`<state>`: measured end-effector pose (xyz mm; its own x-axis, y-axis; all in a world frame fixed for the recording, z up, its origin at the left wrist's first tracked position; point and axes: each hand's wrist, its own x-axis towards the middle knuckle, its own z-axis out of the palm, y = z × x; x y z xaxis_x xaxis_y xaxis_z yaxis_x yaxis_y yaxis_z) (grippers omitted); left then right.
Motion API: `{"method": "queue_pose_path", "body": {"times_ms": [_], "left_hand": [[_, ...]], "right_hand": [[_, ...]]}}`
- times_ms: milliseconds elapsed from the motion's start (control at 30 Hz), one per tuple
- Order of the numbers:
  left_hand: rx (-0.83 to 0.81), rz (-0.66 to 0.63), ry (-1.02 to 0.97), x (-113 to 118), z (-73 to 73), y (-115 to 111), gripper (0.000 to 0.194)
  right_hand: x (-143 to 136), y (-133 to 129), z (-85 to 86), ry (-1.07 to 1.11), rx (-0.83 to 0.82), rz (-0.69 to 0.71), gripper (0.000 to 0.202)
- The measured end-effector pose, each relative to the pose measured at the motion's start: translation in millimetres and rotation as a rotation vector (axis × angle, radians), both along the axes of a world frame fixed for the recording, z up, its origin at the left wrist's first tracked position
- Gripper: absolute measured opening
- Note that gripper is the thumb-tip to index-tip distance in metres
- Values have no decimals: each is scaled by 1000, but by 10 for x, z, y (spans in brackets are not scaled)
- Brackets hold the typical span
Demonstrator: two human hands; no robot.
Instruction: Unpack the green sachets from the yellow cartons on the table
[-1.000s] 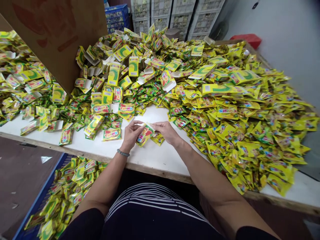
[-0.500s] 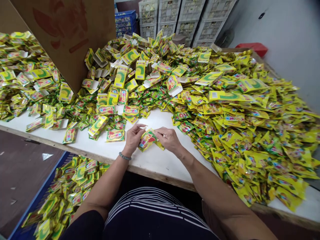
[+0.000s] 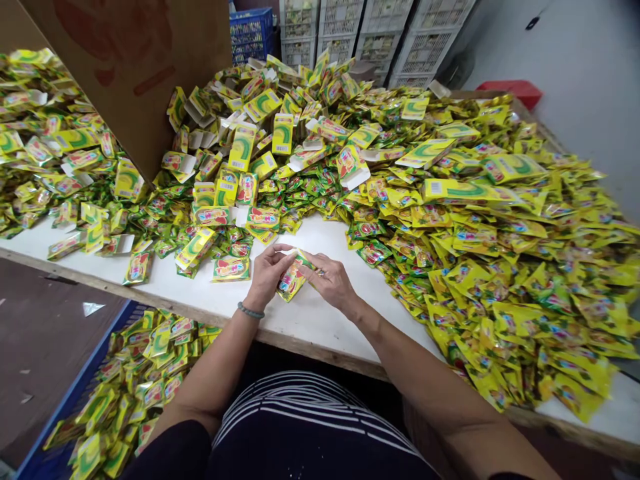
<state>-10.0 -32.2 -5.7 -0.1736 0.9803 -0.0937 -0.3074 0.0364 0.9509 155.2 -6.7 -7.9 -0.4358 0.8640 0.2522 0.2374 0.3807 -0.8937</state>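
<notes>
A small green, yellow and red candy box (image 3: 291, 280) is held between both hands, tilted, just above the white tabletop. My left hand (image 3: 270, 272) pinches its left side, thumb on top. Closed on the upper right end is my right hand (image 3: 327, 279), its fingers across the flap area. Whether the flap is fully folded is hidden by the fingers. Left of my left hand, a similar candy box (image 3: 231, 269) lies flat on the table (image 3: 327, 327).
Small boxes (image 3: 243, 147) are heaped at the back, several with flaps up. Yellow sachets (image 3: 480, 267) pile up on the right. A cardboard sheet (image 3: 135, 80) stands at the left. Below the table's edge, a blue crate (image 3: 75, 393) holds many boxes. White crates (image 3: 337, 17) are stacked behind.
My right hand has moved in over the box's end. The yellow piece that showed under its fingers is out of sight. The box has turned more upright.
</notes>
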Motion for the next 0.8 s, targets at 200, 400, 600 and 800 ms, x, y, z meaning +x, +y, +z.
{"method": "queue_pose_path", "body": {"times_ms": [200, 400, 600, 800], "left_hand": [[-22, -62, -7, 15, -9, 19, 51], [12, -103, 122, 9, 6, -22, 47], [-1, -90, 159, -19, -29, -38, 49], [11, 33, 98, 3, -63, -9, 53]], "right_hand": [[-27, 29, -24, 193, -218, -72, 45], [23, 65, -22, 133, -211, -51, 32], [37, 57, -65, -87, 311, -35, 32], [-168, -140, -132, -133, 334, -72, 45]]}}
